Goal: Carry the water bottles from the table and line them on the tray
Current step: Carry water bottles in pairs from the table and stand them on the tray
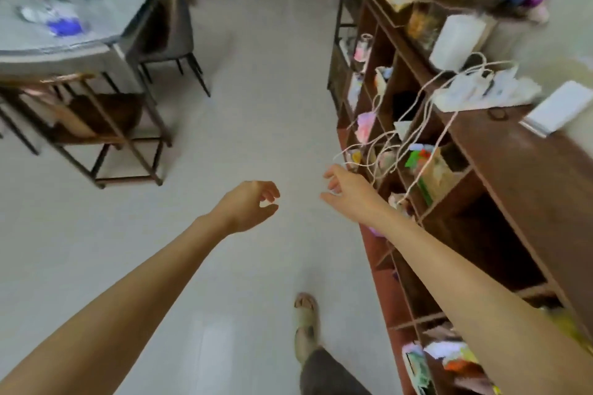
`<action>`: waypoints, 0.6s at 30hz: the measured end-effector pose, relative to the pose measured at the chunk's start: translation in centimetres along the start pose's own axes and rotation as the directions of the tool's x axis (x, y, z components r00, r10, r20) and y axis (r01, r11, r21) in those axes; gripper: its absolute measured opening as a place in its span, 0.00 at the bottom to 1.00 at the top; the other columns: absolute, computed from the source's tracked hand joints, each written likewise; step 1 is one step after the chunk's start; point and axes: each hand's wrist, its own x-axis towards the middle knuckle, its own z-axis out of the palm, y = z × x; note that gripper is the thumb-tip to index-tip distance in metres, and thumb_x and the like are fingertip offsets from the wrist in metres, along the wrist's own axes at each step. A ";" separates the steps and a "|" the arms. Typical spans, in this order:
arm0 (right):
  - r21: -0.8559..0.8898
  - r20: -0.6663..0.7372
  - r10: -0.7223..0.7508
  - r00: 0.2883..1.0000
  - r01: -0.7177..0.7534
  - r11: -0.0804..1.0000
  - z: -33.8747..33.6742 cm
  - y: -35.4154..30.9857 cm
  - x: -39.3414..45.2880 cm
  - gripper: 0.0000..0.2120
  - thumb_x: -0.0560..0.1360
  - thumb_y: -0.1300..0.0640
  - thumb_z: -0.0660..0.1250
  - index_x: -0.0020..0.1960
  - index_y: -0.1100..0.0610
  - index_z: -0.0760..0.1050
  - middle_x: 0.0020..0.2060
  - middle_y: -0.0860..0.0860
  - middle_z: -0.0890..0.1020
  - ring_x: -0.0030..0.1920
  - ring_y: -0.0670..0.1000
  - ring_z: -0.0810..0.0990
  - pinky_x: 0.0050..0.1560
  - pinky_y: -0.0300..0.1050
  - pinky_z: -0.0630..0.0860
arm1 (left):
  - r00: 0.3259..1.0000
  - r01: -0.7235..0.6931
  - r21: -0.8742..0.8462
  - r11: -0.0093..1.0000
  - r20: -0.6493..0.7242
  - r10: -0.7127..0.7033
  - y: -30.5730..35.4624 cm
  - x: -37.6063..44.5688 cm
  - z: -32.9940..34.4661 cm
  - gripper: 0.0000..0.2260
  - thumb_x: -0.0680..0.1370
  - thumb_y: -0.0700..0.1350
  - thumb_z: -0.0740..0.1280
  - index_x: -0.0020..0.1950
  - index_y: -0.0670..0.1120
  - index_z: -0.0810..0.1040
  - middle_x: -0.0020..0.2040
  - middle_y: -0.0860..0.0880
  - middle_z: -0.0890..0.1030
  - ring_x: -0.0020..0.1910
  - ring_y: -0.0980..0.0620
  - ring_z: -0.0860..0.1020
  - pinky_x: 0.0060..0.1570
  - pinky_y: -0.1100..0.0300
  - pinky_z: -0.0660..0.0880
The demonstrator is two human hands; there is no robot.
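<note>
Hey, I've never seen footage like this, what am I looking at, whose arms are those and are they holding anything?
This is one picture from a camera worn on a person's head, looking forward and down. The two bare arms are that person's own. The left hand and right hand are stretched out over the floor, fingers loosely curled, holding nothing. A sandalled foot shows below. The grey table at upper left carries blurred items, too smeared to name. A brown shelf unit with white cords runs along the right.

Floor (pixel 263 80) beneath both hands: off-white. Shelf unit (pixel 513 176) right of right hand (pixel 348 191): dark brown. Table (pixel 80 32) beyond left hand (pixel 248 205): grey.
</note>
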 end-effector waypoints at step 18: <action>-0.035 0.345 -0.327 0.880 0.360 0.932 7.8 -20.6 50.2 0.14 0.75 0.53 0.67 0.59 0.56 0.72 0.43 0.48 0.76 0.47 0.54 0.79 0.49 0.48 0.77 | 0.887 0.446 0.026 0.895 -0.148 -0.437 -29.2 21.2 -23.8 0.14 0.79 0.48 0.65 0.63 0.46 0.75 0.59 0.48 0.80 0.57 0.49 0.78 0.56 0.56 0.75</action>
